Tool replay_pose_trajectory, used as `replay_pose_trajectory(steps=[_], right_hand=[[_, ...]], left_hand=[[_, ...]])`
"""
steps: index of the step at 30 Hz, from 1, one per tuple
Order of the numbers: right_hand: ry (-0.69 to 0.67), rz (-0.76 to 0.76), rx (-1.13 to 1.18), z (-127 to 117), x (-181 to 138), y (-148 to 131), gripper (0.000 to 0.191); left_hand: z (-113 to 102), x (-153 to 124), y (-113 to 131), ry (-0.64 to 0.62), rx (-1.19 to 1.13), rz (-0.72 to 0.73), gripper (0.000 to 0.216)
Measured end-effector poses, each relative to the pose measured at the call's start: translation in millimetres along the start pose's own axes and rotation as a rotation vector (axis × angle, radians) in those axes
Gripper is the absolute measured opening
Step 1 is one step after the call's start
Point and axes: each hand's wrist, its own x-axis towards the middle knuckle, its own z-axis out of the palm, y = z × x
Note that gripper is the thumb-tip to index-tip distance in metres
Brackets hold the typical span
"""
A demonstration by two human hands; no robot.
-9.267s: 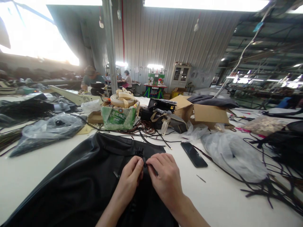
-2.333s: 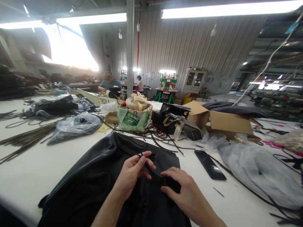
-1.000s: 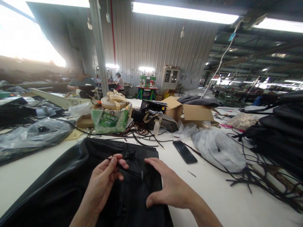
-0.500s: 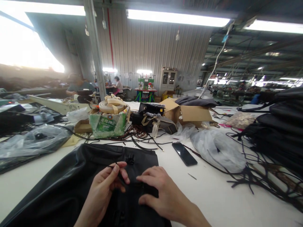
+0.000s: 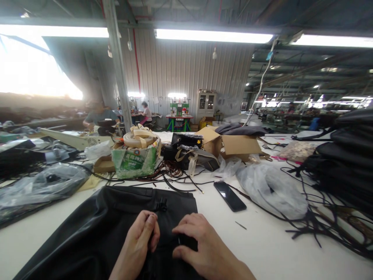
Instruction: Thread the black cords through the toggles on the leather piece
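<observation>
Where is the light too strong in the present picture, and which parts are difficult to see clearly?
In the head view, glare whitens the window at left and the ceiling tube lights; in the same view, the black leather-like material loses detail between the left hand and right hand, and the far workshop at right looks soft.

The left grip (image 5: 139, 238) is a bare human hand with slim fingers and a tapering thumb, running into a narrow wrist. The right grip (image 5: 201, 241) is just as bare, its back smooth and broad, with softly rounded knuckles (the nails are too blurred to describe). The left forearm (image 5: 121, 269) and the right forearm (image 5: 237, 269) are uncovered down to the picture's lower edge.
</observation>
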Motion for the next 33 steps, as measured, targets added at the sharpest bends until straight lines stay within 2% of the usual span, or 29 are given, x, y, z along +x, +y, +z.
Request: replay_pose_trajectory(steps=[6, 12, 19, 23, 29, 33], right_hand=[[0.042, -0.043, 0.076, 0.2, 0.3, 5.7, 0.040], [0.191, -0.215, 0.222, 1.2, 0.2, 5.5, 0.039], [0.089, -0.252, 0.284, 1.7, -2.2, -3.5, 0.041], [0.050, -0.302, 0.316, 5.4, -1.0, -6.0, 0.036], [0.096, -0.280, 0.330, 9.9, 2.4, 0.4, 0.022], [0.120, -0.338, 0.305, 12.7, 7.3, 10.5, 0.020]], left_hand=[[-6.0, -0.4, -4.4, -0.054, 0.102, -0.018, 0.058], [-0.6, -5.1, -5.9, -0.199, 0.148, 0.026, 0.064], [2.0, -11.7, -9.8, -0.311, 0.169, 0.028, 0.063], [1.1, -11.1, -22.5, -0.304, 0.095, -0.005, 0.068], [0.6, -6.1, -34.1, -0.398, 0.000, -0.020, 0.089], [-0.6, -5.2, -38.1, -0.444, -0.040, -0.052, 0.095]])
